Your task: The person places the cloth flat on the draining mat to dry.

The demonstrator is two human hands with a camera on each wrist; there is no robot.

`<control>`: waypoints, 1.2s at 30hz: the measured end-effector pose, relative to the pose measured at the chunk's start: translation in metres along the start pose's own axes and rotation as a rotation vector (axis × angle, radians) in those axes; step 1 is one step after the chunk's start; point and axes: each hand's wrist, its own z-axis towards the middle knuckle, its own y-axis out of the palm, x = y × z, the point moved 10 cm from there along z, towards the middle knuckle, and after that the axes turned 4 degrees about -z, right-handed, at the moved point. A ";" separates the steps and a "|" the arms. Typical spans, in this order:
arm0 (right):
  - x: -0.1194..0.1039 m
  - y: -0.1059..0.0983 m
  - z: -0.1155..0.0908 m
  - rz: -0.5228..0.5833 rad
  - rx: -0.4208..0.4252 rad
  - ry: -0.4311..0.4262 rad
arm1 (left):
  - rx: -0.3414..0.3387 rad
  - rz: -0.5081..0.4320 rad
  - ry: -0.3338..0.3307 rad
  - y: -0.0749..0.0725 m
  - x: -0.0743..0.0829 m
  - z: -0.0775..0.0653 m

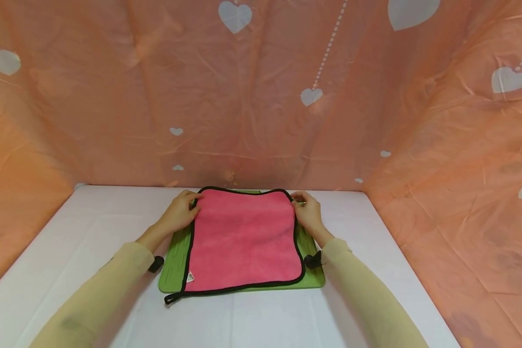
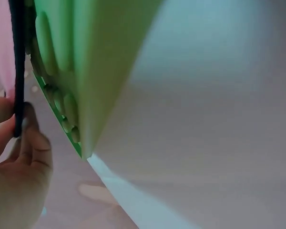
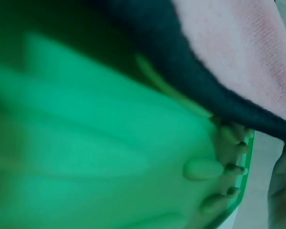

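Observation:
A pink cloth (image 1: 243, 237) with a black border is spread over a green mat (image 1: 174, 266) on the table. At its far left corner my left hand (image 1: 180, 211) pinches the black edge between thumb and fingers; the left wrist view shows the same hand (image 2: 21, 162) with the border between its fingertips. My right hand (image 1: 308, 212) pinches the far right corner. Only part of that hand (image 3: 282, 188) shows in the right wrist view. A black loop (image 1: 173, 298) hangs off the near left corner, beside a small white tag (image 1: 190, 277).
The mat has raised bumps (image 3: 205, 169) along its surface. Under it lies a white tabletop (image 1: 100, 241). An orange curtain (image 1: 261, 121) with white hearts encloses the table at the back and both sides.

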 end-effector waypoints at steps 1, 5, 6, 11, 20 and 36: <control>0.002 0.001 0.000 -0.013 -0.006 0.001 | -0.026 0.010 0.002 0.003 0.000 0.002; 0.007 0.011 0.002 -0.102 -0.100 -0.005 | -0.119 0.082 0.025 0.016 0.000 0.006; 0.008 0.014 0.002 -0.130 -0.136 -0.010 | -0.135 0.099 0.029 0.018 0.000 0.006; 0.012 0.025 0.002 -0.219 -0.249 -0.026 | -0.178 0.128 0.029 0.022 -0.002 0.007; 0.013 0.028 0.004 -0.219 -0.279 -0.075 | -0.205 0.159 0.049 0.022 -0.001 0.012; 0.004 0.053 0.001 -0.313 -0.438 -0.191 | -0.199 0.169 -0.009 0.023 -0.004 0.014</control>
